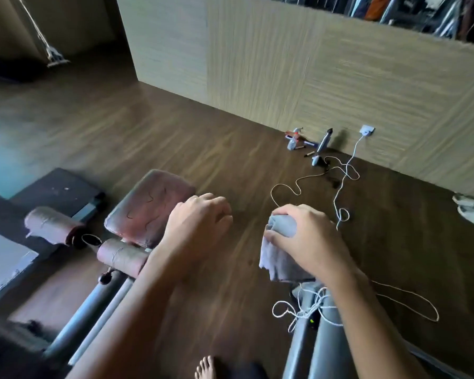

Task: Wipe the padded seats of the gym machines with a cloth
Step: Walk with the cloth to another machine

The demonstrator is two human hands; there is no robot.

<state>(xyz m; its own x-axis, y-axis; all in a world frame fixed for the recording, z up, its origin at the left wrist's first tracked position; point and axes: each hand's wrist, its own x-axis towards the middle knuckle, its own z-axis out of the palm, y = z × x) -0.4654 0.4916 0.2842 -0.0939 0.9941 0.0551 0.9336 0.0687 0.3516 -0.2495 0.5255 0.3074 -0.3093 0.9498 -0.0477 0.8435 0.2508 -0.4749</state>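
A worn pinkish padded seat of a low gym machine lies on the floor left of centre. Two padded rollers sit at its near end on grey metal tubes. My left hand hovers at the seat's right edge with fingers loosely curled, holding nothing. To the right, my right hand grips a grey cloth, which hangs down from the fist above the wooden floor.
Grey tubes of a second frame stand at bottom right, tangled with white cord. A white cable runs to a wall socket. Small tools lie by the wooden wall. A bare foot and shoes are on the floor.
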